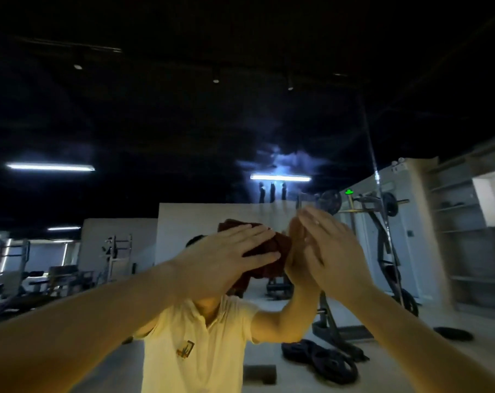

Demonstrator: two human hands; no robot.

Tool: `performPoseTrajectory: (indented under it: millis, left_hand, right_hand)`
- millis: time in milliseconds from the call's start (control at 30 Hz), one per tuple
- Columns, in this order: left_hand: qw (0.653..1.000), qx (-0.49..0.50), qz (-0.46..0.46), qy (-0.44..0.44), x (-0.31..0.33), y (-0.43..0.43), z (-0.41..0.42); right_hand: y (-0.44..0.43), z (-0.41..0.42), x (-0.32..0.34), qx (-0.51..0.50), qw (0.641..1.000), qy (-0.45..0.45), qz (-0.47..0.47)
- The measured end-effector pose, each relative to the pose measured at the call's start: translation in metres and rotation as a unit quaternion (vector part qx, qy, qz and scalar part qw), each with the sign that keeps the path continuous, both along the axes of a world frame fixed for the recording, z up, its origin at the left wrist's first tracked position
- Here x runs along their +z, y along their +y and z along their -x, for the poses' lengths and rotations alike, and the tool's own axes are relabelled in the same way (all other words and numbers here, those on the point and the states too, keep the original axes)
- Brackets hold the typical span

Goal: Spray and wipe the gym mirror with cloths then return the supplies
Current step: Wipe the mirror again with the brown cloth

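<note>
The left hand [229, 252] pressed the red cloth [281, 243] flat-fingered against the mirror [184, 217]; the right hand [335, 251], just rightward, seemingly spread empty.

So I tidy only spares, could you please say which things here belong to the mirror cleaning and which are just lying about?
In use: mirror, dark red cloth under the left hand, right hand.
Lying about: weight plates, squat rack, shelves.
</note>
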State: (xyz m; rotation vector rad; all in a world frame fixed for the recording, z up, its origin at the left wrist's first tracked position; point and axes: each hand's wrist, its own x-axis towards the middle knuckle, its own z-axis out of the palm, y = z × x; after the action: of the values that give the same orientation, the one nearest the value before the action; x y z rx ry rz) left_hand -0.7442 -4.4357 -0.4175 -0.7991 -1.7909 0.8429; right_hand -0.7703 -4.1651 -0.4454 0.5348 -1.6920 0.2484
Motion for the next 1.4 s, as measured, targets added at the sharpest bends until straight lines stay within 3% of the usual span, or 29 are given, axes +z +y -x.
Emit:
performPoseTrajectory:
  millis: [100, 267, 367, 500, 600, 733, 867, 967, 1033, 1133, 1200, 1267, 1333, 1400]
  left_hand:
    - [0.998, 0.011, -0.031, 0.053, 0.051, 0.021, -0.005]
    - [0.966, -0.024, -0.245, 0.082, 0.149, 0.069, -0.001]
    - [0.942, -0.072, -0.317, 0.080, 0.133, 0.093, 0.009]
    - [0.989, -0.092, -0.116, 0.026, 0.041, 0.090, 0.006]
    - [0.997, -0.039, -0.025, 0.054, 0.039, 0.085, 0.003]
    - [0.996, -0.001, -0.090, 0.026, 0.095, 0.082, 0.008]
    - [0.964, -0.012, -0.245, 0.102, 0.172, 0.098, 0.015]
    - [0.943, -0.060, -0.304, 0.121, 0.163, 0.132, 0.026]
    - [0.958, -0.076, -0.250, 0.116, 0.113, 0.141, 0.033]
    - [0.993, -0.037, -0.105, 0.041, 0.043, 0.117, 0.027]
    - [0.999, 0.025, 0.020, 0.009, 0.029, 0.098, 0.020]
    - [0.992, 0.076, 0.105, 0.002, 0.056, 0.089, 0.012]
    - [0.995, 0.076, 0.043, 0.038, 0.098, 0.096, 0.007]
    - [0.988, 0.047, -0.124, 0.075, 0.136, 0.112, 0.003]
  right_hand:
    - [0.028, 0.017, 0.010, -0.016, 0.999, -0.031, 0.016]
    - [0.037, 0.040, 0.002, -0.068, 0.998, 0.002, -0.001]
    - [0.038, 0.039, 0.003, -0.032, 0.999, 0.042, 0.012]
    - [0.046, 0.031, 0.024, 0.069, 0.993, 0.021, 0.091]
    - [0.052, 0.039, 0.035, 0.010, 0.997, 0.034, 0.068]
    - [0.052, 0.056, 0.030, -0.013, 0.997, 0.050, 0.052]
    - [0.057, 0.074, 0.025, 0.018, 0.997, 0.072, 0.033]
    - [0.063, 0.081, 0.025, 0.049, 0.995, 0.082, 0.016]
    - [0.066, 0.077, 0.024, 0.078, 0.993, 0.088, 0.032]
    - [0.067, 0.067, 0.023, 0.185, 0.976, 0.077, 0.086]
    - [0.065, 0.066, 0.022, 0.212, 0.968, 0.075, 0.109]
    - [0.061, 0.065, 0.021, 0.181, 0.974, 0.086, 0.110]
    - [0.058, 0.064, 0.020, 0.124, 0.984, 0.092, 0.093]
    - [0.059, 0.064, 0.017, 0.072, 0.991, 0.090, 0.071]
